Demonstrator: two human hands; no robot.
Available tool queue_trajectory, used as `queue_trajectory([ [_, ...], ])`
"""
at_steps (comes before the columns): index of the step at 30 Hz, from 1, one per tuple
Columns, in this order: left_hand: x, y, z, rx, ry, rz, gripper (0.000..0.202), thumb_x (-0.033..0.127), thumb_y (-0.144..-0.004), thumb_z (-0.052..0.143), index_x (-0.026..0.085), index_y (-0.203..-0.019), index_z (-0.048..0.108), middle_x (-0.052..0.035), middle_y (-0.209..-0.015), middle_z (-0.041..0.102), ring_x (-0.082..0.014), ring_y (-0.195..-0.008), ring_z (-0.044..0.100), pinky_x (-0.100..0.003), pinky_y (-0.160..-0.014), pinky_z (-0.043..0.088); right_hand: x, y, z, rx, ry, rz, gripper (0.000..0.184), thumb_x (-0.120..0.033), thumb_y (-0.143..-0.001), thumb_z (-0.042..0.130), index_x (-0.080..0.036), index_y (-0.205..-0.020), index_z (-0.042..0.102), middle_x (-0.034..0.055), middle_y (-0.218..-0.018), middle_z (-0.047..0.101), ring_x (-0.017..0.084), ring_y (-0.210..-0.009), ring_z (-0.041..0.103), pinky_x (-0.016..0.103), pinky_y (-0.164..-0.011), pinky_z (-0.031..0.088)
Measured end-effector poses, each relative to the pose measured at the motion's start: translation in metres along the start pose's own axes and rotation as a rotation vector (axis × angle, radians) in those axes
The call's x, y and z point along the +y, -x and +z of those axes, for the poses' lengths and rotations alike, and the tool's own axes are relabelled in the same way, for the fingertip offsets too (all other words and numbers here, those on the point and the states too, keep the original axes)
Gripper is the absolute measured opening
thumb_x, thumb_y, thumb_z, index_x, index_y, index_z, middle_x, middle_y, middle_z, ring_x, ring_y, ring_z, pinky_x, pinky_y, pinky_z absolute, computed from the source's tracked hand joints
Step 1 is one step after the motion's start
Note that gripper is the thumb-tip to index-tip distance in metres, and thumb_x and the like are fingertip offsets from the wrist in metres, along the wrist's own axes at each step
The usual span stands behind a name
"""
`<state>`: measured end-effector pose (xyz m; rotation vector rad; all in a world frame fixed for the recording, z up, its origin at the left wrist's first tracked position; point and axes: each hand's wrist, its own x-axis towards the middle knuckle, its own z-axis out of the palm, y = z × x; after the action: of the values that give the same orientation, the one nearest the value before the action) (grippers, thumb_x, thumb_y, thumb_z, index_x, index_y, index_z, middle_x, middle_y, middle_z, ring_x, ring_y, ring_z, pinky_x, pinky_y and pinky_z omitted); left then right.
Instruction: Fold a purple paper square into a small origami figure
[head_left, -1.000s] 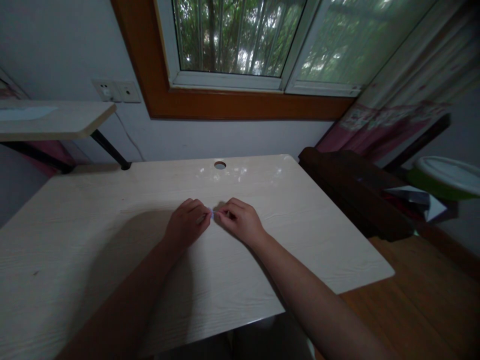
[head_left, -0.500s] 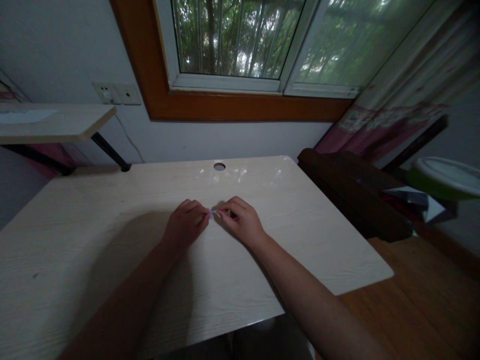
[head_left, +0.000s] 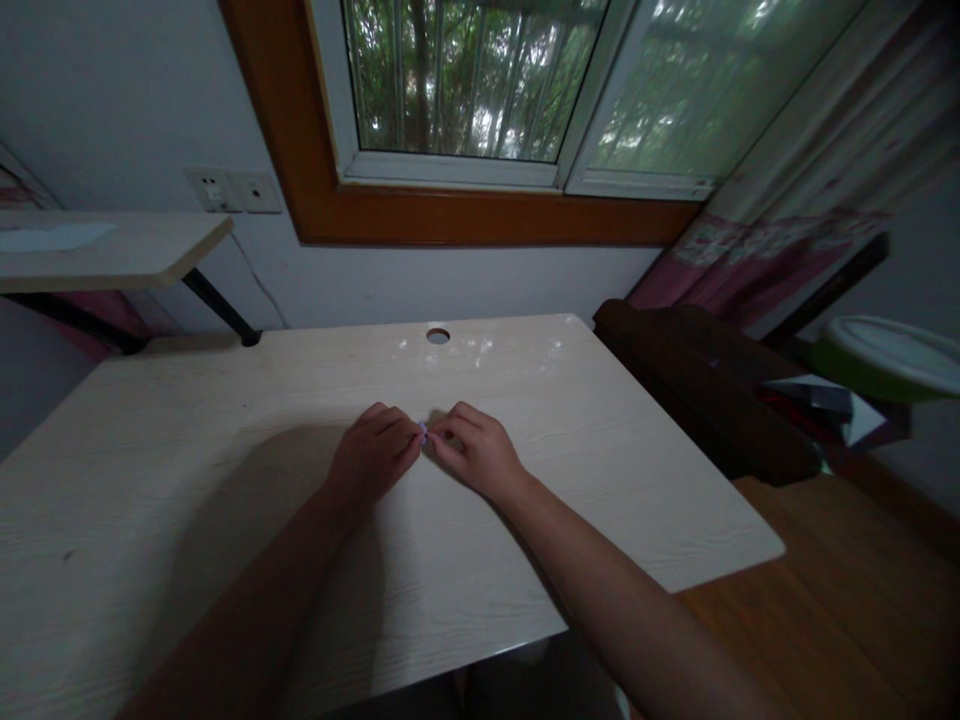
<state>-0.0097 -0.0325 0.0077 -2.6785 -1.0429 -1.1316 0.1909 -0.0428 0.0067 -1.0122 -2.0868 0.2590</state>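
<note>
A small pale purple piece (head_left: 424, 432), too tiny for me to tell its kind, shows between my fingertips above the middle of the desk (head_left: 600, 480). My left hand (head_left: 375, 448) pinches it from the left, thumb against forefinger. From the right, my right hand (head_left: 480, 450) meets it with thumb and forefinger pressed together at the same spot. Most of the piece is covered by the fingers. Both forearms reach in from the near edge, and a shadow falls on the wood around the left one.
A raised shelf (head_left: 150, 262) on black legs stands at the back left. Behind the desk's round cable hole (head_left: 438, 336) rise the wall and a window (head_left: 465, 90). Dark wooden furniture (head_left: 697, 380) with a green and white container (head_left: 892, 355) is on the right.
My right hand has come slightly left and down, closing the small gap to my left hand. The thin pale strip that showed between them is now mostly covered.
</note>
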Motion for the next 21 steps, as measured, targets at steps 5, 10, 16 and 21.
queue_trajectory([
  [5, 0.002, -0.0009, -0.0007, 0.005, -0.021, 0.003, 0.006, 0.016, -0.087, 0.06, 0.021, -0.084, 0.057, -0.0028, -0.081, 0.064, -0.018, -0.078, 0.057, -0.035, -0.079, 0.049, -0.0016, 0.0, 0.0028, 0.026, 0.008, 0.02, 0.013, -0.029, -0.091, 0.059, -0.02, -0.088, 0.068, 0.0036, -0.078, 0.059, 0.015, -0.074, 0.057, 0.026, -0.066, 0.044],
  [10, 0.0025, -0.0006, -0.0014, 0.004, -0.045, -0.009, 0.006, 0.016, -0.088, 0.059, 0.02, -0.084, 0.057, -0.0031, -0.08, 0.064, -0.0177, -0.078, 0.057, -0.035, -0.079, 0.049, -0.0038, -0.0011, 0.0038, 0.03, 0.028, 0.048, 0.014, -0.029, -0.091, 0.06, -0.02, -0.085, 0.068, 0.0029, -0.078, 0.058, 0.014, -0.07, 0.056, 0.025, -0.063, 0.043],
  [16, 0.0025, -0.0011, -0.001, 0.012, -0.06, -0.024, 0.007, 0.015, -0.087, 0.059, 0.021, -0.082, 0.057, -0.0028, -0.078, 0.064, -0.0176, -0.076, 0.057, -0.035, -0.078, 0.049, -0.0035, -0.0015, 0.0049, 0.02, 0.059, 0.062, 0.014, -0.029, -0.092, 0.059, -0.02, -0.086, 0.068, 0.003, -0.079, 0.059, 0.013, -0.071, 0.057, 0.025, -0.064, 0.043],
  [21, 0.0001, -0.0024, -0.0013, 0.042, -0.083, -0.028, 0.008, 0.016, -0.087, 0.059, 0.021, -0.081, 0.056, -0.0027, -0.076, 0.063, -0.0181, -0.075, 0.057, -0.036, -0.077, 0.048, -0.0012, -0.0014, 0.005, 0.01, 0.066, 0.066, 0.012, -0.028, -0.091, 0.06, -0.02, -0.085, 0.067, 0.0029, -0.079, 0.059, 0.014, -0.071, 0.056, 0.025, -0.064, 0.042],
])
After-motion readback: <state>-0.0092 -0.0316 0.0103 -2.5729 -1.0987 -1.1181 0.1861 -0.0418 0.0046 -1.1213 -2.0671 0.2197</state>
